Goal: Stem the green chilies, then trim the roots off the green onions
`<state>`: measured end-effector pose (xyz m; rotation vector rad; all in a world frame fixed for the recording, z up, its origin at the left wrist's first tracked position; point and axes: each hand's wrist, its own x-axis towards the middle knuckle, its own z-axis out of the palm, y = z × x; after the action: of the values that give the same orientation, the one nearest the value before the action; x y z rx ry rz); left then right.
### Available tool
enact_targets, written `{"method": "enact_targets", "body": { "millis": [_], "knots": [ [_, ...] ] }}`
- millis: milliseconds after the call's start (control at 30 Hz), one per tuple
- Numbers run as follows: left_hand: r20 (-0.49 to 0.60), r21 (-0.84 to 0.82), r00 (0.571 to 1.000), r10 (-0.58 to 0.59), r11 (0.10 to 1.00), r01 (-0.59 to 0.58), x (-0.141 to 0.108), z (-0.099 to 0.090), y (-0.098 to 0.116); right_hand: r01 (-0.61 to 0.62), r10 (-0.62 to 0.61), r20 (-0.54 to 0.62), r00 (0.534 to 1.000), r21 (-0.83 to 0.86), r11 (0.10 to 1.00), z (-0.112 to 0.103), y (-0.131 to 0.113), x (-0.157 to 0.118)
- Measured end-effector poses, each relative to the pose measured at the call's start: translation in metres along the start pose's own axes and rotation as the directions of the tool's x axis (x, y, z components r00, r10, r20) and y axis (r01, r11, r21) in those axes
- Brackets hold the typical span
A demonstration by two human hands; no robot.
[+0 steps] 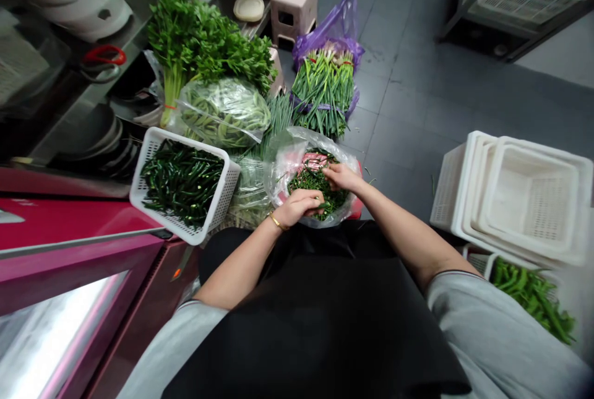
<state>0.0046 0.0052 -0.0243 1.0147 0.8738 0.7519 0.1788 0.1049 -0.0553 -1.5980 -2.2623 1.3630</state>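
My left hand (302, 206), with a gold bracelet at the wrist, is closed around a green chili pepper (322, 206) whose end shows past the fingers. Just beyond it, my right hand (341, 176) has its fingers pinched together; what they hold is too small to make out. Both hands are over a clear plastic bag (284, 151) standing open, with thin green chilies or stems (304, 181) and a pink-and-white printed patch inside. To the left, a white perforated basket (227, 185) holds many dark green chili peppers (183, 179).
Bagged green beans (223, 111), leafy celery (199, 40) and scallions in purple plastic (325, 86) lie ahead. A pink stool (294, 0) stands behind them. Right are stacked white baskets (531, 195) and green peppers (531, 294); a red-fronted appliance (69, 226) is left.
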Motion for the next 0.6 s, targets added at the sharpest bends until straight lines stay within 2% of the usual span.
{"method": "enact_targets", "body": {
  "millis": [67,133,200,267,367,467,533,600],
  "knots": [
    [-0.121,-0.203,0.992,-0.026,0.979,0.001,0.002,-0.012,0.001,0.031,-0.041,-0.046,0.998,-0.199,0.980,-0.001,-0.007,0.019],
    [-0.265,-0.341,0.962,-0.064,0.939,-0.031,0.007,-0.025,-0.002,0.032,-0.057,-0.058,0.997,-0.365,0.930,0.005,-0.019,0.042],
    [-0.387,-0.364,0.918,-0.086,0.929,-0.066,0.011,-0.034,-0.008,0.004,-0.008,-0.006,1.000,-0.489,0.873,0.014,-0.031,0.065],
    [-0.456,-0.322,0.883,-0.113,0.946,-0.045,0.015,-0.037,-0.015,-0.011,0.052,0.065,0.997,-0.517,0.856,0.019,-0.037,0.080],
    [-0.531,-0.209,0.834,-0.154,0.977,0.047,0.021,-0.035,-0.029,-0.058,0.117,0.142,0.983,-0.361,0.931,0.012,-0.030,0.078],
    [-0.589,-0.005,0.806,-0.066,0.997,0.078,0.032,-0.029,-0.041,-0.078,0.081,0.252,0.964,-0.023,0.997,-0.002,-0.016,0.050],
    [-0.574,0.116,0.819,0.009,0.991,0.071,0.039,-0.025,-0.045,0.014,-0.035,0.244,0.969,0.086,0.996,-0.004,-0.012,0.027],
    [-0.541,0.136,0.841,-0.011,0.986,0.100,0.044,-0.020,-0.047,0.154,-0.152,0.144,0.978,-0.005,0.988,0.001,-0.014,0.011]
  ]
}}
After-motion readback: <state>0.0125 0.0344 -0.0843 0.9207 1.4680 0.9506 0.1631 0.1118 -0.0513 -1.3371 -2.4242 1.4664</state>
